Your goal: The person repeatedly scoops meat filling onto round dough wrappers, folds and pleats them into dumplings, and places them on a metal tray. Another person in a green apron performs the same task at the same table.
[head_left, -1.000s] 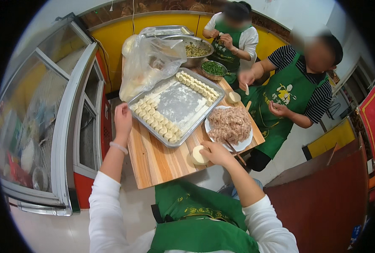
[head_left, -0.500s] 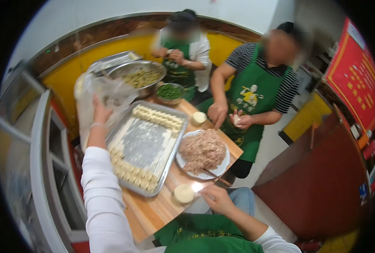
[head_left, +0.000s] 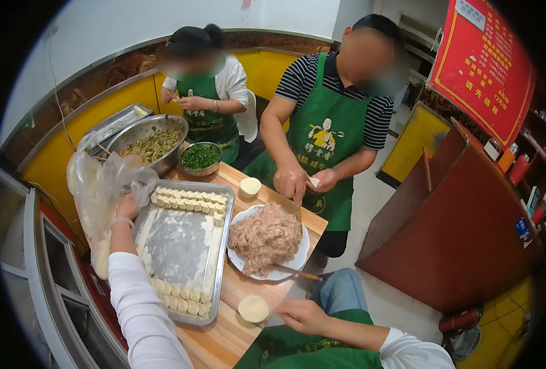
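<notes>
My left hand (head_left: 127,206) is against a clear plastic bag (head_left: 118,178), at the left side of a metal tray (head_left: 222,252). The bag's folds partly hide its fingers, so I cannot tell what they grip. Rows of small pale dumplings (head_left: 190,202) line the tray's far end, and more dumplings (head_left: 180,300) line its near end, with floured metal between. My right hand (head_left: 305,317) hovers at the table's near right edge, fingers loosely bent and open, beside a stack of round dough wrappers (head_left: 253,309). Nothing shows in it.
A plate (head_left: 297,258) of minced meat (head_left: 267,237) with a utensil (head_left: 297,272) stands right of the tray. Beyond are another wrapper stack (head_left: 249,187), chopped greens (head_left: 200,157) and a bowl of filling (head_left: 153,144). A striped-shirted person (head_left: 322,123) holds a wrapper; another person (head_left: 205,111) works behind.
My left hand has gone lower, from in front of the bag to the tray's side by its folds. My right hand stays near the wrapper stack. The whole view has shifted.
</notes>
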`<action>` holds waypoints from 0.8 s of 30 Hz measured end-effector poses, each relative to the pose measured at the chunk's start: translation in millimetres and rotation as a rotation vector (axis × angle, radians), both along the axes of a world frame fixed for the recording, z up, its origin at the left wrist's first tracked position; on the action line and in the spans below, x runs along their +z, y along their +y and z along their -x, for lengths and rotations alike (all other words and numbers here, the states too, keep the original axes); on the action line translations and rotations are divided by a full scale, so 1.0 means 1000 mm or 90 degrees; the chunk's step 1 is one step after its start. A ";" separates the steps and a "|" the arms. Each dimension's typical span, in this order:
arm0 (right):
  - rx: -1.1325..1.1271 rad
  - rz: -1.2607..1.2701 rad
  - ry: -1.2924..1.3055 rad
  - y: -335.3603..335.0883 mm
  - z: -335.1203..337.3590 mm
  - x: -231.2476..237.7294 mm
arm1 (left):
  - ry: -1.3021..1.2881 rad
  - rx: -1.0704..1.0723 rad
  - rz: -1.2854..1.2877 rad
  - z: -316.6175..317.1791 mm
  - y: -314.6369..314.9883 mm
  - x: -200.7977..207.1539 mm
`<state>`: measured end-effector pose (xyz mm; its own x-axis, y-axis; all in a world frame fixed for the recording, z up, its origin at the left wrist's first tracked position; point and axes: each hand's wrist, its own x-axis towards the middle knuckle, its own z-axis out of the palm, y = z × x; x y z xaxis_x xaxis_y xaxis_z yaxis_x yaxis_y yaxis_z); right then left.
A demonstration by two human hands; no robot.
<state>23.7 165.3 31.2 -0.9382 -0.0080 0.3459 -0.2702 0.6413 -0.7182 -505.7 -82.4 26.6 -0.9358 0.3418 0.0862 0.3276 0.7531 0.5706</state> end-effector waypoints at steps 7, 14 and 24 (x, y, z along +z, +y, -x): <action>0.008 -0.004 0.113 0.000 0.002 -0.003 | 0.268 -0.114 0.048 -0.067 -0.042 0.054; -0.013 0.023 0.101 0.010 0.000 -0.014 | 0.312 -0.202 -0.157 -0.335 -0.014 0.114; 0.065 0.046 -0.078 0.026 -0.004 -0.043 | -0.089 0.083 -0.646 -0.510 0.074 -0.084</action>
<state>28.0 191.8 -12.0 -0.9691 -0.0845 0.2317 -0.2384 0.5607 -0.7930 4.7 -7.9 -56.9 -0.9843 0.0637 0.1647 0.1596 -0.0786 0.9840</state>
